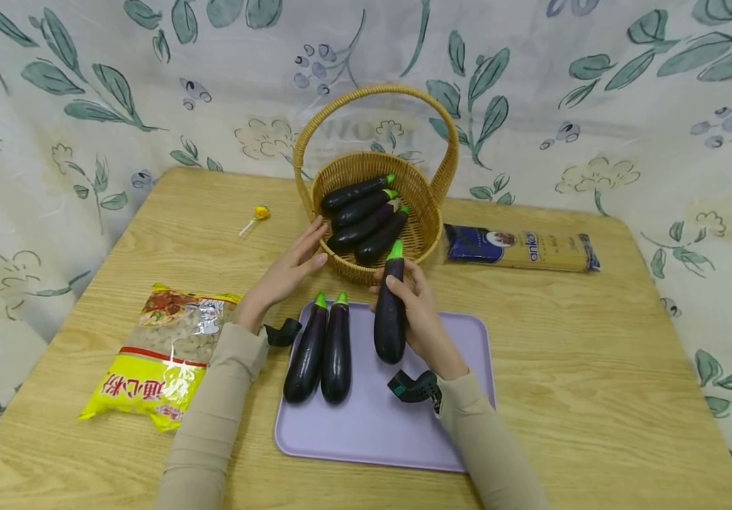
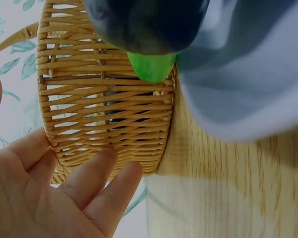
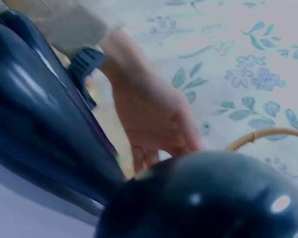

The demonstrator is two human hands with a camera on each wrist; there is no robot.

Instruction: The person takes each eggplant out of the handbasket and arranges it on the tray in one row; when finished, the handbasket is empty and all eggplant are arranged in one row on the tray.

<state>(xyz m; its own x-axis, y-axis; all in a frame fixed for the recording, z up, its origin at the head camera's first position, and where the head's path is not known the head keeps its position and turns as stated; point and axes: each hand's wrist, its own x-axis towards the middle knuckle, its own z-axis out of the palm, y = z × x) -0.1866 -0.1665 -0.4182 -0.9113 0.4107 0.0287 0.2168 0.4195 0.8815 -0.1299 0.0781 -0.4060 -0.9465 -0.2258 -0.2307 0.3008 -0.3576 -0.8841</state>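
Note:
My right hand [image 1: 418, 306] grips an eggplant [image 1: 390, 319] by its upper part, green stem end toward the basket, above the tray. In the right wrist view the held eggplant [image 3: 203, 198] fills the bottom. My left hand [image 1: 285, 275] touches the left side of the wicker basket [image 1: 429, 225] with fingers extended; the left wrist view shows its fingers [image 2: 111, 198] against the woven wall. Several eggplants [image 1: 366, 219] lie side by side inside the basket. Two more eggplants [image 1: 336, 350] rest on the left of the lilac tray [image 1: 378, 446].
Left of the tray lies a yellow bag of macaroni [image 1: 164, 354], partly behind my left sleeve. A lollipop [image 1: 260, 214] lies behind it. A spaghetti pack [image 1: 521, 248] sits right of the basket. The tall basket handle [image 1: 375, 91] arches upward. A patterned cloth [image 1: 531, 92] hangs behind the table.

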